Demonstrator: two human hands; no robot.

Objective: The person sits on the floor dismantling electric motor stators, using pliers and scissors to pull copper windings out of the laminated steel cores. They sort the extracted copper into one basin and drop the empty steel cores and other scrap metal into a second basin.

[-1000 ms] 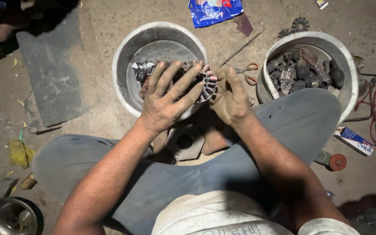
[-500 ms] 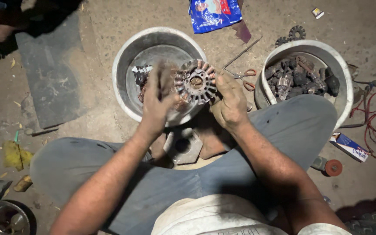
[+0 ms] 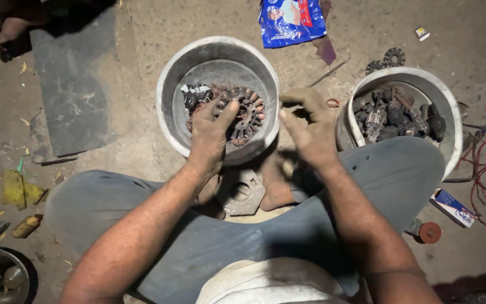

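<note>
The left hand (image 3: 209, 132) reaches into the middle metal bowl (image 3: 170, 90), fingers curled on the rim of a round toothed stator core (image 3: 246, 115) lying among other scrap inside. The right hand (image 3: 310, 126) hovers just beside the bowl, fingers loosely spread and holding nothing. The core looks heavy, rigid and grimy, probably sharp at its slotted edges; the outer ring offers the firmest hold. A 2nd bowl (image 3: 442, 101) holds more parts.
</note>
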